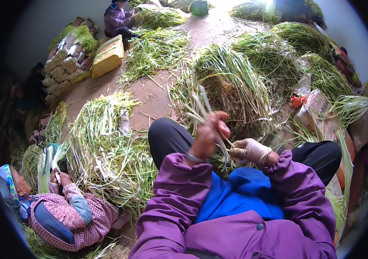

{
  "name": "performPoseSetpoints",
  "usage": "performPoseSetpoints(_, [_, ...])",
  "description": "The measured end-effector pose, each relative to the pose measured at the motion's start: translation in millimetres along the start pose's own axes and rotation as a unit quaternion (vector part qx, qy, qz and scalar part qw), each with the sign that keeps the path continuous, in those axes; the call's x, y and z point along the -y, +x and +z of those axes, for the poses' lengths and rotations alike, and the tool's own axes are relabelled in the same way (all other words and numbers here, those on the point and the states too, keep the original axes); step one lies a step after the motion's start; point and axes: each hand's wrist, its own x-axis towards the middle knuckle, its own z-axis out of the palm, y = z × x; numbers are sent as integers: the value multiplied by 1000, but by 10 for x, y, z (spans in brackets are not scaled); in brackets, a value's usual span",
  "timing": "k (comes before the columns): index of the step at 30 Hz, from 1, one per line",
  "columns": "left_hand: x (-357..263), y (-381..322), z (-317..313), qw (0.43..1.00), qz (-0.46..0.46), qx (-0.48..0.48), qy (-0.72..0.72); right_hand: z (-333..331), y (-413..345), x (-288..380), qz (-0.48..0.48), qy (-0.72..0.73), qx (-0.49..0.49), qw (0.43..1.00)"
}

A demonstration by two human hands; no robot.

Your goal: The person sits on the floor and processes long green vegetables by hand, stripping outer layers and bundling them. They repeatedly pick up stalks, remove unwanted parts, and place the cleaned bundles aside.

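My left hand, bare with a bangle at the wrist, holds several pale, thin plant stalks, which are blurred and fan out above and below the fist. Close by on the right, my right hand wears a thin whitish glove, and its fingertips pinch the end of a thin stalk. Both hands are between my knees, over a blue cloth on my lap. Just beyond them lies a large heap of long green stalks with brown, rooty ends facing me.
A co-worker sits at lower left beside another stalk heap. Farther off are a yellow container, stacked bundles with whitish ends, a green container and another seated person. A printed sack stands at right.
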Motion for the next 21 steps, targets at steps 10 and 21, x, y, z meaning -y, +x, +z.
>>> performPoseSetpoints(10, [-1093,157,-607,964,169,-139,-151,-611,-291,-1378,287,-371,-71,880])
performPoseSetpoints(21, [-1072,513,-641,972,121,-114,-167,-947,-90,-1072,177,-288,-150,929])
